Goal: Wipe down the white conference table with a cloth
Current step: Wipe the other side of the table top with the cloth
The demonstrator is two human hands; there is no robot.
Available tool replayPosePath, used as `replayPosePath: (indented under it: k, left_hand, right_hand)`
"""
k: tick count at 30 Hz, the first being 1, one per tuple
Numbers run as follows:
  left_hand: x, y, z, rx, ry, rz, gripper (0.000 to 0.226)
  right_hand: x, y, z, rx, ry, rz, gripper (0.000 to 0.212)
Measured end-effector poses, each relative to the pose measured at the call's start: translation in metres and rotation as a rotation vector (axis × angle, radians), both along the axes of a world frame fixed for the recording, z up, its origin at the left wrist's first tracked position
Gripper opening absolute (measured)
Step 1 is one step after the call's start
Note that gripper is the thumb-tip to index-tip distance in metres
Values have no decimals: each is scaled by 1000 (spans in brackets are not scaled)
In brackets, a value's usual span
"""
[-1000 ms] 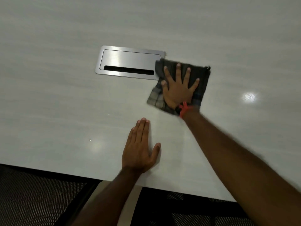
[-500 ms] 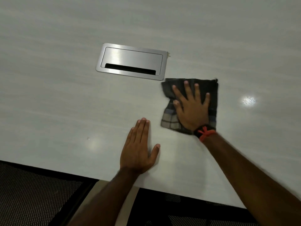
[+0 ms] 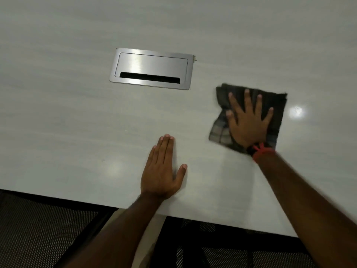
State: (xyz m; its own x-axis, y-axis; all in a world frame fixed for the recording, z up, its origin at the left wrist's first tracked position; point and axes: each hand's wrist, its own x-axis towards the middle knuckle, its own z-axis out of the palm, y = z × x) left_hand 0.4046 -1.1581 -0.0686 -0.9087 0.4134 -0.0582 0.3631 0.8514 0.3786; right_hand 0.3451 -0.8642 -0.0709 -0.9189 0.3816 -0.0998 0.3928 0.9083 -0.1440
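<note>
Pressing down on the dark checked cloth (image 3: 278,105), the right hand (image 3: 249,124) lay flat in the head view, its fingers spread wide and straight rather than curled round the fabric. The cloth sat folded on the white counter (image 3: 58,122), to the right of a brushed metal hatch (image 3: 152,67), a little nearer the person and clear of it. The hand covered the cloth's middle, so the fold there could not be read. Paler checks showed only at the near left corner, and the near edge was smeared by blur beside the wrist. A red and black wristband (image 3: 260,149) crossed that wrist, its details too soft to make out.

The left hand (image 3: 161,171) rested palm down on the bare counter near the front edge, its four fingers pressed together and the thumb set apart, holding nothing. It lay well apart from the cloth. Both forearms ran out of the frame at the bottom, the right one blurred.

The hatch's lid lay flush in its frame, and its long slot was black, with nothing visible inside. A bright glare spot (image 3: 296,111) lay on the counter just right of the cloth. The counter was cut off at the top and both sides. Below its front edge, dark mesh surfaces (image 3: 38,229) showed, too dim to identify.
</note>
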Motion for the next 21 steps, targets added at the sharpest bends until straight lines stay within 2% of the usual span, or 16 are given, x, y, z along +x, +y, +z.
replayPosePath:
  k: [2, 3, 7, 8, 10, 12, 15, 16, 18, 21]
  left_hand:
    - [0, -1, -1, -6, -7, -1, 84]
    - [0, -1, -1, -1, -12, 1, 83]
    - [-1, 0, 0, 67, -39, 3, 74]
    - [-1, -1, -1, 95, -36, 11, 70]
    - [-3, -3, -2, 152, -27, 33, 62]
    - [-5, -7, 0, 212, -36, 11, 59]
    - [-15, -29, 2, 194, -8, -91, 58]
    - [-21, -41, 2, 145, 29, -98, 58]
    - [-37, -68, 1, 50, 72, -52, 59]
    - [-53, -96, -1, -12, 33, -28, 65]
  right_hand:
    - [-28, -13, 0, -32, 4, -116, 62]
    - [-36, -31, -1, -38, -3, -98, 62]
    - [-6, -88, -1, -5, -41, 302, 60]
    - [15, -83, -1, -1, -56, 326, 59]
    - [55, -57, 2, 6, -83, 193, 59]
    - [70, -33, 8, 10, -75, -73, 60]
    - [28, -52, 7, -28, -54, -379, 61]
    - [11, -74, 7, -55, -52, -393, 61]
    - [1, -124, 6, -49, -32, -261, 60]
    - [62, -179, 3, 10, -70, -67, 60]
